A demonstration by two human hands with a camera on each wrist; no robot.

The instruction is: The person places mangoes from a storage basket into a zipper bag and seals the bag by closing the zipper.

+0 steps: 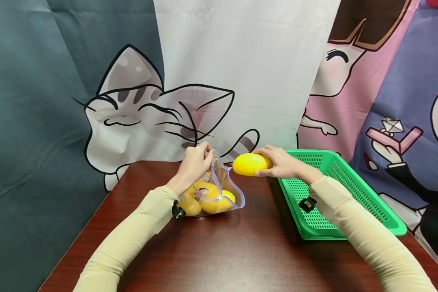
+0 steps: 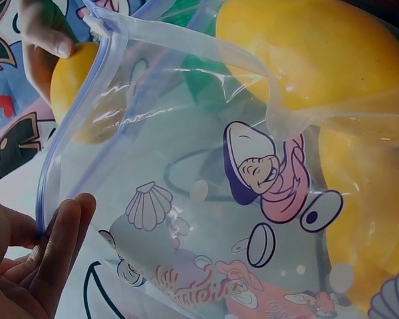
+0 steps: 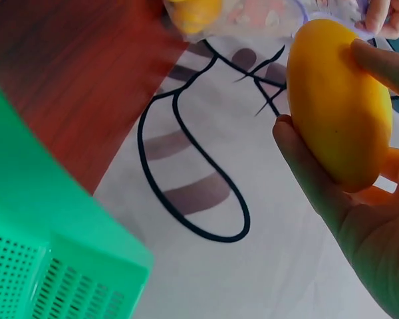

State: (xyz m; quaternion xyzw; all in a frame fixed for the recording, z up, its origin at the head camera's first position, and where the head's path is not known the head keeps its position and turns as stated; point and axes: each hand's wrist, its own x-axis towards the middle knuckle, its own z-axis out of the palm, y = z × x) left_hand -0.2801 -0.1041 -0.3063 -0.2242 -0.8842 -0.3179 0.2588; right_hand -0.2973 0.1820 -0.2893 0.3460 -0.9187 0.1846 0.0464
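Note:
A clear zip bag [image 1: 230, 184] with a lilac edge and cartoon prints lies on the table, its mouth facing right. Several yellow mangoes [image 1: 215, 201] show through its plastic. My left hand [image 1: 197, 163] pinches the upper edge of the mouth, and the left wrist view shows its fingertips on the lilac zip edge [image 2: 46, 159]. Just right of the mouth, my right hand [image 1: 279, 163] grips another yellow mango [image 1: 251, 164], held in the air. In the right wrist view, thumb and fingers lie around this mango [image 3: 336, 106].
A green perforated basket [image 1: 354, 174] stands on the right of the dark wooden table [image 1: 219, 251], under my right forearm. Behind the table hangs a cloth backdrop [image 1: 248, 56] with cartoon figures. Each wrist carries a small black device.

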